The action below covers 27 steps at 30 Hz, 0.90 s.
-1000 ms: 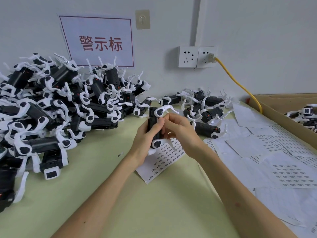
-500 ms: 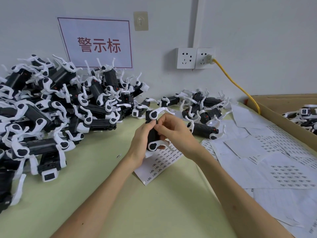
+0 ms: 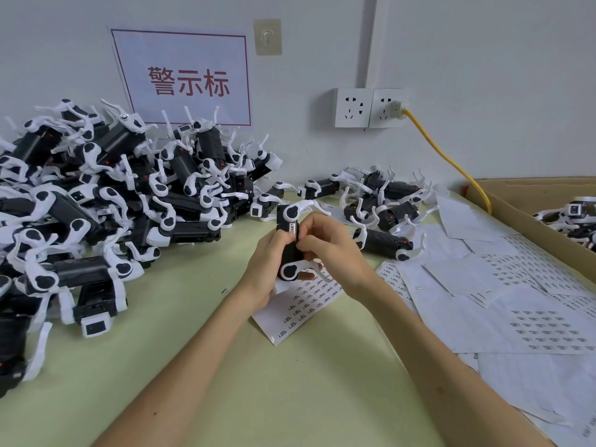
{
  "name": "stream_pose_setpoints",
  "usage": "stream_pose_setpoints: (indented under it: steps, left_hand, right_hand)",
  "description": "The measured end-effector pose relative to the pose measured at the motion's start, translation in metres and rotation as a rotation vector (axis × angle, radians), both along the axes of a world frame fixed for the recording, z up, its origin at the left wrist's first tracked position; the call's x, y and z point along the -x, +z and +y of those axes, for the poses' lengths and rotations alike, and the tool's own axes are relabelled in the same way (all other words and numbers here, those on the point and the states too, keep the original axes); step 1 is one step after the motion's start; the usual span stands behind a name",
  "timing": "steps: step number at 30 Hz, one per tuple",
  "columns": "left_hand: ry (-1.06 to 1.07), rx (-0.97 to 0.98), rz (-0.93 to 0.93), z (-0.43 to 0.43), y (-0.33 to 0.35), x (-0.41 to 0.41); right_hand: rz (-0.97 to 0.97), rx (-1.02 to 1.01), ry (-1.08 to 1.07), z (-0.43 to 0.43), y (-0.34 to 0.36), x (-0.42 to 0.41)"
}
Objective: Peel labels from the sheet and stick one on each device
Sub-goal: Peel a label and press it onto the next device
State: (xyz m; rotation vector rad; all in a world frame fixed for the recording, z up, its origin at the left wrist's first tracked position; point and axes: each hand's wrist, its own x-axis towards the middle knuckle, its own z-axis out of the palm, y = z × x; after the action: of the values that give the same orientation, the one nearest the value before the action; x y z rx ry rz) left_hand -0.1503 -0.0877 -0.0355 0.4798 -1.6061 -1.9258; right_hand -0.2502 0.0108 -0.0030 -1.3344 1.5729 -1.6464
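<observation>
Since half a second ago, a small white label (image 3: 293, 227) has come into sight on the black body of the device (image 3: 288, 253), just left of our right fingers (image 3: 311, 234), which curl in and pinch that body beside it. Our left fingers (image 3: 278, 243) wrap the device from the other side, holding it upright above the label sheet (image 3: 301, 312) on the desk (image 3: 225, 375). Left of our left hand (image 3: 266, 269) rises a pile of devices (image 3: 113, 204). Beyond our right hand (image 3: 333, 250) lies a smaller cluster (image 3: 390, 204), and further right are loose sheets (image 3: 516, 321) and a cardboard box (image 3: 529, 201).
</observation>
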Motion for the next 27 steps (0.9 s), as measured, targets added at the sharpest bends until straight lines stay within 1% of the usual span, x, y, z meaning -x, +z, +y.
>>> stream_pose_setpoints:
  steps: [4, 8, 13, 18, 23, 27]
  left_hand:
    - [-0.057, 0.007, 0.061, 0.001, 0.0, -0.002]
    - [-0.052, 0.017, 0.102, 0.003, -0.001, -0.004]
    - [-0.039, 0.133, 0.098, 0.008, 0.002, -0.004]
    - [0.007, 0.18, 0.102, 0.01, 0.003, -0.003]
    - [0.01, 0.133, 0.115, 0.012, 0.005, -0.004]
    - [0.034, 0.131, 0.109, 0.01, 0.004, -0.004]
  right_hand:
    - [-0.06, 0.027, 0.013, -0.001, 0.0, 0.0]
    - [-0.119, 0.055, 0.003, -0.001, 0.0, -0.001]
    - [-0.147, 0.027, -0.046, -0.001, 0.0, -0.001]
    - [-0.197, -0.017, -0.029, -0.003, 0.0, 0.001]
    - [-0.18, -0.03, -0.007, -0.004, -0.002, 0.002]
    - [-0.164, -0.027, -0.012, -0.003, -0.002, 0.0]
